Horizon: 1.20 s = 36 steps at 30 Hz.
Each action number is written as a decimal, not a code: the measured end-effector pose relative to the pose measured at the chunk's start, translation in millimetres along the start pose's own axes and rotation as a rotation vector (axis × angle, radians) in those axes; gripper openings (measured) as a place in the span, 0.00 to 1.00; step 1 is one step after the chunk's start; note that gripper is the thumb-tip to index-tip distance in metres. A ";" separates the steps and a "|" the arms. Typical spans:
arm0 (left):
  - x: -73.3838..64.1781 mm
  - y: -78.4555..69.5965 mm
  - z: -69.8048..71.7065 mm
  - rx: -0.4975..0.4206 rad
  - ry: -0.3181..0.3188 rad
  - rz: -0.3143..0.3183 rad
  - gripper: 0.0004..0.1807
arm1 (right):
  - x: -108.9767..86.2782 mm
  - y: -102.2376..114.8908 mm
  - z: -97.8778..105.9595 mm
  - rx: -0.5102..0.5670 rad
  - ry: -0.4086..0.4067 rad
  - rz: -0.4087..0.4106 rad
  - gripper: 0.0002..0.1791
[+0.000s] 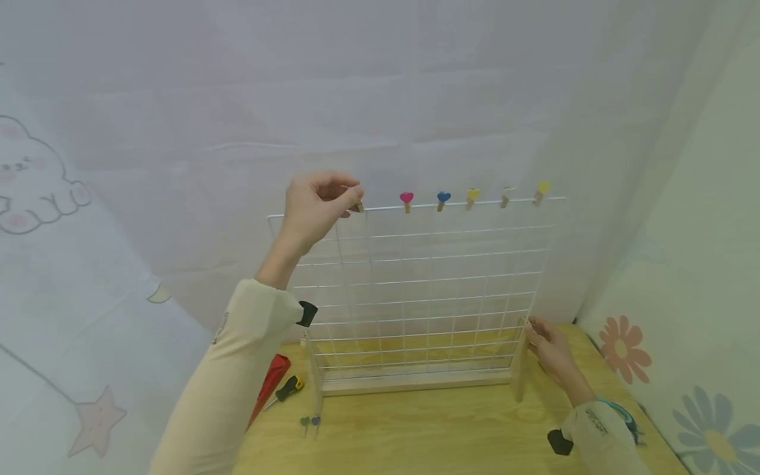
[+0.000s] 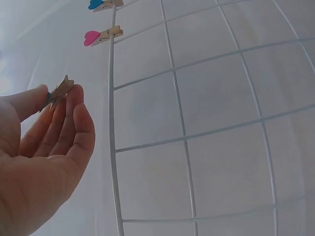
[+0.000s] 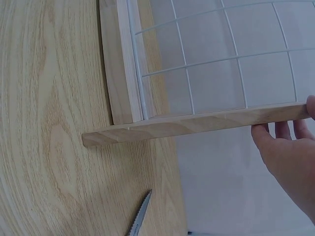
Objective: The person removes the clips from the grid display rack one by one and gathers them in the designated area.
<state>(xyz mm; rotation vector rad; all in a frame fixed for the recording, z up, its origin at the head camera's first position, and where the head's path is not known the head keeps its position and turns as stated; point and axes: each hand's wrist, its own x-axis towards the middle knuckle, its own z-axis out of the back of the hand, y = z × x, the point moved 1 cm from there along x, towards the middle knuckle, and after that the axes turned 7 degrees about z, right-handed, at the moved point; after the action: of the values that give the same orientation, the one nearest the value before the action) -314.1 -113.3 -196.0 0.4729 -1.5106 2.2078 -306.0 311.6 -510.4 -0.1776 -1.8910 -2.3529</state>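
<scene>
My left hand (image 1: 320,206) pinches a small wooden clothespin (image 2: 61,92) between thumb and fingertips, close to the top wire of a white wire grid panel (image 2: 184,137). In the left wrist view the clothespin is apart from the wire, its jaws pointing toward it. Heart-topped clothespins sit along that top wire: a pink one (image 1: 406,200), a blue one (image 1: 443,200), a yellow one (image 1: 472,198), a whitish one (image 1: 506,196) and another yellow one (image 1: 541,192). My right hand (image 3: 293,152) grips the wooden side post (image 3: 197,124) of the panel's stand, thumb and fingers on opposite sides.
The stand is on a wood-grain table (image 1: 415,429). Left of it lie a red tapered object (image 1: 272,384) and a black-and-yellow screwdriver (image 1: 287,389). Two heart clothespins (image 1: 311,422) lie in front. A tool's serrated metal tip (image 3: 140,214) shows near the right post. Fabric (image 1: 475,99) hangs behind.
</scene>
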 end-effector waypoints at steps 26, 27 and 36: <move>-63.6 59.0 12.9 -0.045 0.195 0.212 0.12 | -1.5 3.1 2.7 -0.008 -0.009 0.002 0.33; -66.5 61.6 12.6 -0.044 0.199 0.220 0.12 | -1.5 3.1 2.5 -0.007 -0.011 0.000 0.33; -93.5 94.8 11.4 -0.028 0.212 0.260 0.12 | -2.5 3.1 3.3 0.024 0.004 0.000 0.34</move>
<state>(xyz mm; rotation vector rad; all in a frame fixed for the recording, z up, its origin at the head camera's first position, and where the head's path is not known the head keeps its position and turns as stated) -283.2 -168.4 -313.7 0.0302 -1.5587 2.3388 -303.0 314.2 -507.1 -0.1705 -1.9166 -2.3279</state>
